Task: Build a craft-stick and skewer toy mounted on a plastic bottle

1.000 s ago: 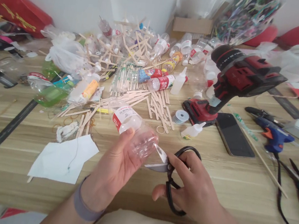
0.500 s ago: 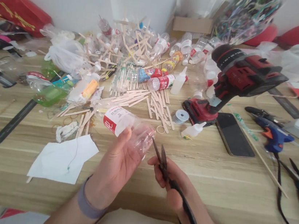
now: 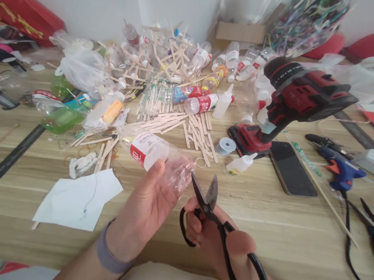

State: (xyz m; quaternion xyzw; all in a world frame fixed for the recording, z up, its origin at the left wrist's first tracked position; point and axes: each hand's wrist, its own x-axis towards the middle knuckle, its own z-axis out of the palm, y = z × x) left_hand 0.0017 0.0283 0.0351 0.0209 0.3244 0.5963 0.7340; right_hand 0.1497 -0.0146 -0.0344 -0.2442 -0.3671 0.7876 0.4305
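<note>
1. Left hand (image 3: 147, 201): fingers partly curled around a clear plastic bottle (image 3: 162, 159), red-and-white label, lying tilted in the palm above the table (image 3: 145, 245).
2. Right hand (image 3: 222, 241): fingers and thumb in the handles of black-handled scissors (image 3: 206, 208); blades spread, one tip at the bottle's base, contact unclear.
3. Beyond: loose wooden sticks (image 3: 201, 135); a wire spool (image 3: 226, 146); a red-and-black drill (image 3: 303, 93), upright; a phone (image 3: 293, 168), flat.
4. Near the left wrist: white paper (image 3: 77, 199), flat.

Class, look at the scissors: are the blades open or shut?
Open: in the right hand, the blades of the scissors spread apart in a V.
</note>
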